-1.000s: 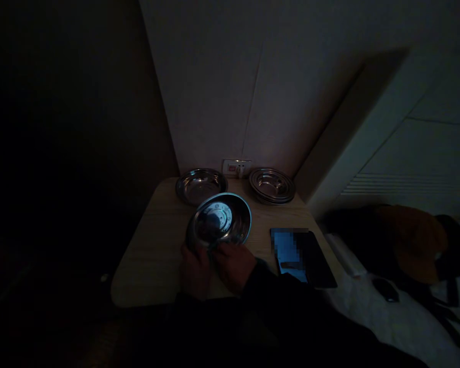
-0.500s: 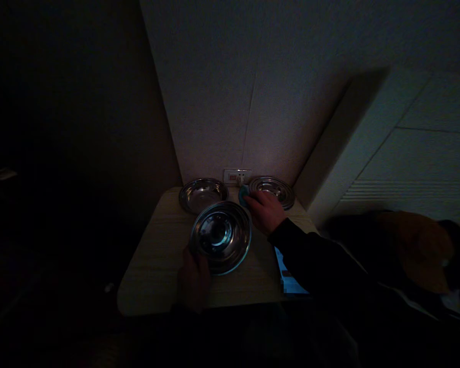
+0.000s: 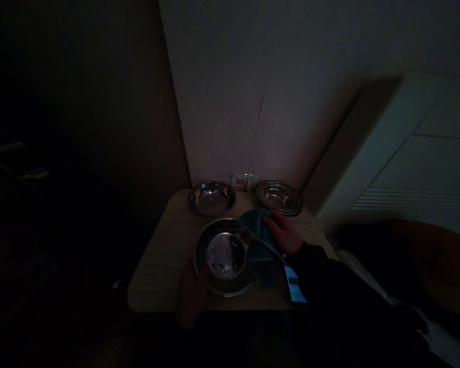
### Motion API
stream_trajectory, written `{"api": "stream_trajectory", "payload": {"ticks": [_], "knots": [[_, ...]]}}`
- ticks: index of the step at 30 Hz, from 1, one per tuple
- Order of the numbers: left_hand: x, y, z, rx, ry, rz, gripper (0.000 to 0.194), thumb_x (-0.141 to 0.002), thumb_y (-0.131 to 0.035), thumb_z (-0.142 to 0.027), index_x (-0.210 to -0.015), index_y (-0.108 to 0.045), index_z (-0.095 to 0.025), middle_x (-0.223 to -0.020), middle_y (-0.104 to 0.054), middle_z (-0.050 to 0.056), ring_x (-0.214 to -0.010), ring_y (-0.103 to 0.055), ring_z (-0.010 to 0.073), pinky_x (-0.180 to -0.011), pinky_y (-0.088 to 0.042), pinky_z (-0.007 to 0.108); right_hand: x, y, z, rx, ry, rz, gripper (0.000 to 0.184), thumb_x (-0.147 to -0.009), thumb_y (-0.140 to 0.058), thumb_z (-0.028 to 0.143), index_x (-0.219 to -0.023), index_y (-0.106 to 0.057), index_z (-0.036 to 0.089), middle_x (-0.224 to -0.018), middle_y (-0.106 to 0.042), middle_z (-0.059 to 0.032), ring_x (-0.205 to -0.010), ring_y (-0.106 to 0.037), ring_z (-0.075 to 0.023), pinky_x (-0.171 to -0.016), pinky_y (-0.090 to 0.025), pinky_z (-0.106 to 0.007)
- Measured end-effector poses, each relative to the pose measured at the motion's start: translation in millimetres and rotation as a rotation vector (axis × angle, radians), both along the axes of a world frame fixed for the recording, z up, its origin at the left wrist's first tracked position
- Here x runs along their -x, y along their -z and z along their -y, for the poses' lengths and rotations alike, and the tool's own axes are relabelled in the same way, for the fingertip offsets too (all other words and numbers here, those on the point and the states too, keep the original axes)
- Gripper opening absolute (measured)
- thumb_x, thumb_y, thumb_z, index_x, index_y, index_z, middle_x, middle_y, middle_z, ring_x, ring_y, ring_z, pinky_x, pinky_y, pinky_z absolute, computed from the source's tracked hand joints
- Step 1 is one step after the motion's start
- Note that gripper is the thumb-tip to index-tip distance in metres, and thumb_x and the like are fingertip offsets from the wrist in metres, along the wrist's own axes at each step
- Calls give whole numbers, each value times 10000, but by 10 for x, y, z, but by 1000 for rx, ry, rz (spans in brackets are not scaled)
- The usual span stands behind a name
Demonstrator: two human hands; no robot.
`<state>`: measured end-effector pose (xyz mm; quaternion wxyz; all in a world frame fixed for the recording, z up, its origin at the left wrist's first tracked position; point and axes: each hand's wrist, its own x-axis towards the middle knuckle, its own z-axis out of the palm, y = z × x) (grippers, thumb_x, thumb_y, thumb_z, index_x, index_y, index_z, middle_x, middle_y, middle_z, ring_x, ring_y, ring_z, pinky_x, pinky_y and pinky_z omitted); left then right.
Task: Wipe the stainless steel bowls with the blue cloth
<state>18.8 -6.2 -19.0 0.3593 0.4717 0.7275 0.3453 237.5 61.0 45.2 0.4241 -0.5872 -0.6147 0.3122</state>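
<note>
My left hand (image 3: 192, 292) grips the lower left rim of a shiny metal bowl (image 3: 225, 254), its inside facing up toward me. In my right hand (image 3: 284, 232) is a teal cloth (image 3: 261, 225), bunched at the top and hanging down over the bowl's right side. The cloth hides that part of the rim. Behind the held bowl, a second metal bowl (image 3: 211, 199) sits at the back left of the small table. To the back right lies a stack of metal dishes (image 3: 279, 197).
The small wooden table (image 3: 157, 271) stands against a pale wall with a socket (image 3: 245, 180) and plug. A lit phone or tablet screen (image 3: 295, 286) lies partly under my right forearm. An orange-brown item (image 3: 433, 260) is at the right. The room is dark.
The held bowl has tipped and moved lower, now showing its inside. My right hand has come down from the back right, and the cloth now hangs spread over the bowl's right edge.
</note>
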Motion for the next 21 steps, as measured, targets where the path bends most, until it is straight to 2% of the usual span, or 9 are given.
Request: {"api": "stream_trajectory", "payload": {"ticks": [5,9,10,12,13,14,16,18,21], "knots": [[51,-16,-9,47,79,-3,384,-790,-393,-438,-977,-561,-147,-985,-645,129,-927,-604,239,-786,-447,329,97,-62,39,66,1,1,344,-725,-474,497,-805,-559,174,-716,-578,-3,-709,-537,-164,-667,-424,-295],[88,-163,53,124,27,-235,558,-781,-382,-533,-1187,-470,-161,-936,-656,142,-853,-626,295,-730,-458,413,146,-61,58,135,14,-73,380,-718,-501,486,-926,-576,177,-860,-624,-35,-820,-564,-189,-744,-432,-327],[79,-213,84,86,-9,-305,610,-771,-391,-550,-1231,-433,-151,-921,-653,150,-855,-620,314,-731,-454,443,159,-58,61,152,17,-87,388,-715,-511,483,-947,-578,179,-885,-628,-41,-841,-567,-194,-756,-434,-335],[23,-310,154,-152,-42,-364,611,-761,-435,-532,-1225,-443,-134,-996,-619,165,-950,-582,315,-789,-441,453,198,-56,71,165,13,-113,395,-709,-535,475,-973,-583,185,-937,-631,-47,-883,-570,-201,-789,-435,-346],[-26,-352,187,-302,-19,-331,574,-745,-480,-511,-1183,-478,-141,-1042,-597,162,-990,-560,304,-821,-435,442,227,-57,81,166,-3,-136,396,-708,-542,473,-978,-585,187,-948,-633,-47,-893,-573,-202,-798,-438,-349],[-83,-388,213,-404,85,-252,551,-735,-520,-478,-1184,-476,-162,-1106,-569,150,-1031,-540,283,-855,-429,424,262,-62,95,165,-28,-167,396,-706,-549,471,-981,-586,189,-951,-637,-46,-895,-577,-202,-803,-444,-351],[-206,-434,235,-516,256,-32,629,-699,-597,-398,-1258,-399,-187,-1269,-462,142,-1144,-466,265,-919,-405,407,339,-78,142,138,-98,-238,402,-703,-564,465,-999,-581,194,-968,-641,-43,-907,-582,-201,-819,-450,-354],[-297,-453,214,-492,337,157,745,-662,-647,-339,-1320,-321,-212,-1345,-391,131,-1204,-414,261,-965,-374,406,405,-103,209,96,-186,-292,416,-708,-579,454,-1035,-574,198,-1019,-635,-48,-951,-573,-207,-855,-442,-366],[-312,-470,142,-385,269,290,693,-675,-638,-321,-1300,-362,-207,-1352,-400,115,-1227,-395,247,-1011,-324,409,436,-134,320,56,-314,-325,424,-717,-609,419,-1091,-573,222,-1141,-596,-48,-1059,-529,-221,-923,-404,-385]]}}
